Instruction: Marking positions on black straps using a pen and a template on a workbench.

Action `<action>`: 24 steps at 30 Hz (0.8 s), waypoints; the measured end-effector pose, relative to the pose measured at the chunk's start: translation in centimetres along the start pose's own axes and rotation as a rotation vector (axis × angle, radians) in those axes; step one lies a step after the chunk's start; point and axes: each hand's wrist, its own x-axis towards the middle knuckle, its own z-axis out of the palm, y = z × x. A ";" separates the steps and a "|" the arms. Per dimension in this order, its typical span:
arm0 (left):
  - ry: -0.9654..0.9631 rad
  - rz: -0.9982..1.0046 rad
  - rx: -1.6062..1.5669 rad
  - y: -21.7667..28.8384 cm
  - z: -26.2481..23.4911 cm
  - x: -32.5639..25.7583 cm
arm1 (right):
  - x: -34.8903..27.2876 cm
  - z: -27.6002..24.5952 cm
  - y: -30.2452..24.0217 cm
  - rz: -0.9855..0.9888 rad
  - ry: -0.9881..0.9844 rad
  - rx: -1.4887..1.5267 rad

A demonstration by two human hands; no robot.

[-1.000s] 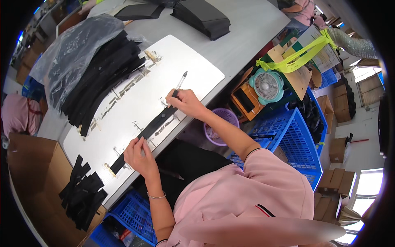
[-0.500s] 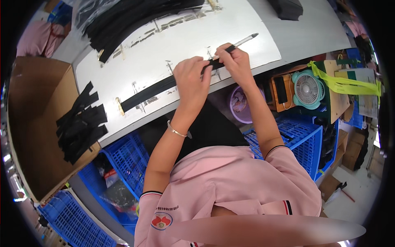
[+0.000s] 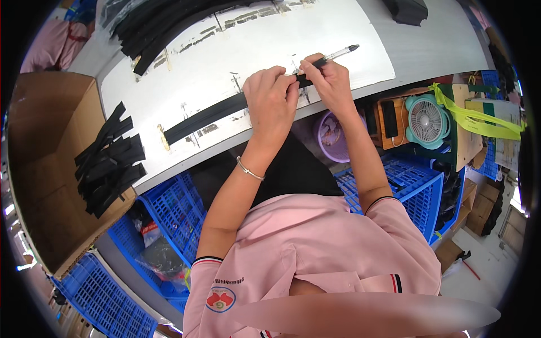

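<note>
A long black strip [image 3: 209, 116] lies across a white template board [image 3: 225, 67] on the grey table. My left hand [image 3: 271, 101] presses down on the strip's right end, fingers curled over it. My right hand [image 3: 329, 79] sits right beside it, holding a pen [image 3: 337, 54] whose dark tip points right and away. The two hands touch over the strip end, which they hide.
A pile of black strips [image 3: 110, 160] rests on a cardboard box [image 3: 39, 141] at the left. More black strips [image 3: 163, 22] lie at the back. Blue crates [image 3: 169, 219] stand under the table, with a purple bucket [image 3: 329, 135] and a teal fan [image 3: 426, 121] at right.
My left hand slid along the strip from its left end to its right end and now meets my right hand. The view shifted as my head moved.
</note>
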 end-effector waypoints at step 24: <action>0.017 0.079 0.038 0.0 0.4 0.8 | -0.2 -1.0 -0.6 -0.096 -0.071 -0.026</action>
